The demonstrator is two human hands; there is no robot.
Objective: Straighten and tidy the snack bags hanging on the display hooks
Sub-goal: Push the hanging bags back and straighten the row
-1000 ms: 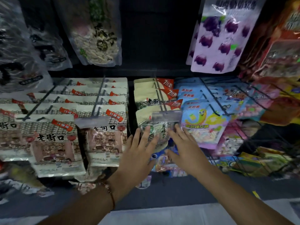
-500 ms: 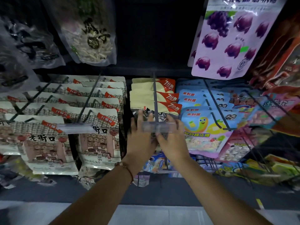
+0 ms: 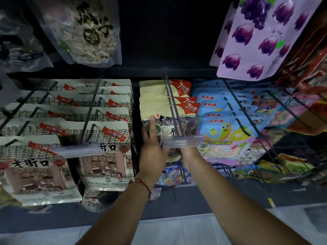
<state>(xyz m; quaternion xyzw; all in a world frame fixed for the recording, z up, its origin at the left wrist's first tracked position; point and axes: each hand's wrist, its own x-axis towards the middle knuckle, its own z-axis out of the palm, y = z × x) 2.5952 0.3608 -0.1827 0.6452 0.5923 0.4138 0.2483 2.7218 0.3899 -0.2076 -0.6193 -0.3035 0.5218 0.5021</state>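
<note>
The left hand (image 3: 152, 151) lies with straight fingers against the left edge of the front cream snack bag (image 3: 164, 126), which hangs on the middle display hook (image 3: 172, 106); the right hand (image 3: 188, 153) is largely hidden behind the clear price-tag holder (image 3: 182, 142), so its grip cannot be told. The bag looks light, crinkly and slippery, best steadied by its side edges, not the filled middle. It reads 老街, its red corner flags "7分熟"; the neighbouring blue bag (image 3: 228, 137) reads 棉花糖.
</note>
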